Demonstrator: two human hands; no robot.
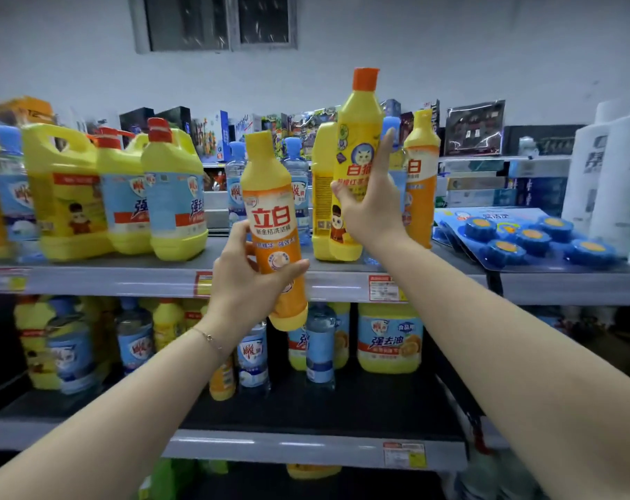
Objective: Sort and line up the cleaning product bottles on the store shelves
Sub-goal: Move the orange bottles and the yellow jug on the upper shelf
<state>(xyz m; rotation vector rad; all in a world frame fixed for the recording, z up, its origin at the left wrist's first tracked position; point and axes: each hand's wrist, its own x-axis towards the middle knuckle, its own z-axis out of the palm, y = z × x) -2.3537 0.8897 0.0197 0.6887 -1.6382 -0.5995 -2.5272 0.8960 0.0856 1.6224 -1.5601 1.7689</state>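
We are facing grey metal shelving, its smooth upper shelf (89,279) carrying red-and-white price labels (383,288) on the front lip, and the lower shelf (306,449) lying dark beneath it. Behind everything a pale painted wall (486,48) is rising to a dim window (216,23). Our left hand (241,283) is wrapping its fingers and thumb round the lower half of a glossy orange-and-yellow bottle (273,225), holding it slightly tilted in the air before the upper shelf's edge. Our right hand (373,211) is clasping a tall yellow bottle (356,146) with an orange cap, thumb on the front and fingers reaching up its far side. Its base is sitting at shelf level among slim bottles, though we cannot tell whether it is resting there. Squat yellow handled jugs (68,196) are crowding the left, while a blister pack of round blue blocks (522,240) is lying flat beside matte white bottles (620,167).
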